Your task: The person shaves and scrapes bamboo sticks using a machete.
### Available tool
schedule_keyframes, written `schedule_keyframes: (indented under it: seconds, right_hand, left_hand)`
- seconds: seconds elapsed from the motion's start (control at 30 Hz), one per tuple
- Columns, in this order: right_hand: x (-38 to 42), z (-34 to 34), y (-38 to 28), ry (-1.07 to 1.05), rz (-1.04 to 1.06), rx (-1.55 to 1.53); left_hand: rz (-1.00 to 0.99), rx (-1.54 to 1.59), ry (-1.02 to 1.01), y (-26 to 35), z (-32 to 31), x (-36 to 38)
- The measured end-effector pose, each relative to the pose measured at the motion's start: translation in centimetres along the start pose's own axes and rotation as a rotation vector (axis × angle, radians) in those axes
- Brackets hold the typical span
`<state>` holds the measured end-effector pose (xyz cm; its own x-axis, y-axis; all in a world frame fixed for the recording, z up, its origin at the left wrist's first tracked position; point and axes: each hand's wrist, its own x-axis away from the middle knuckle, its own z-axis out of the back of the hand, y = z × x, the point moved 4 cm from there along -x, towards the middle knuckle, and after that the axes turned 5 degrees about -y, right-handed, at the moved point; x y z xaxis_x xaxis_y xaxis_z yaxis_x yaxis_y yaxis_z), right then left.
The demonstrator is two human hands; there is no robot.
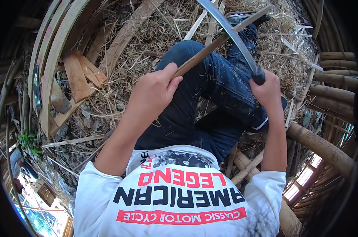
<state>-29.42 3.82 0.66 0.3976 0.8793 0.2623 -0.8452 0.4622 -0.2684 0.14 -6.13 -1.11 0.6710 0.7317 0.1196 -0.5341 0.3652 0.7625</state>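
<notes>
My left hand [153, 91] is closed around the near end of a narrow bamboo strip [202, 54], thumb lying along it. The strip slants up and right over my raised knee. In my right hand [267, 89] is the black handle of a long-bladed knife [242, 48], fingers wrapped round it. Its metal blade points up and left and crosses the strip about midway along. Bits of shaving cling to my dark jeans [232, 81] beneath both.
Curly shavings [147, 33] cover the ground around my legs. Long curved slats [54, 59] lean at the left beside flat wood offcuts [76, 77]. Stacked bamboo poles [332, 94] line the right side, and a thick pole [321, 148] lies close by my right arm.
</notes>
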Motion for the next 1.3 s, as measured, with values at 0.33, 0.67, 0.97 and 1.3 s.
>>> schedule_keyframes:
  seconds: [0.33,0.67,0.97,1.3]
  right_hand:
    - [2.3,-1.0,-3.4,0.049,0.125,0.020]
    - [-0.8,2.1,-0.1,0.098,-0.054,0.091]
    - [0.5,0.0,-2.4,0.048,0.102,0.033]
    - [-1.8,2.3,2.9,0.142,-0.053,0.056]
  left_hand:
    - [-0.036,-0.025,0.012,0.5,-0.3,-0.1]
    - [-0.085,-0.109,0.031,0.5,-0.5,0.3]
    - [-0.044,-0.045,0.024,0.3,-0.5,0.3]
    - [-0.037,-0.059,0.011,0.6,-0.4,0.1]
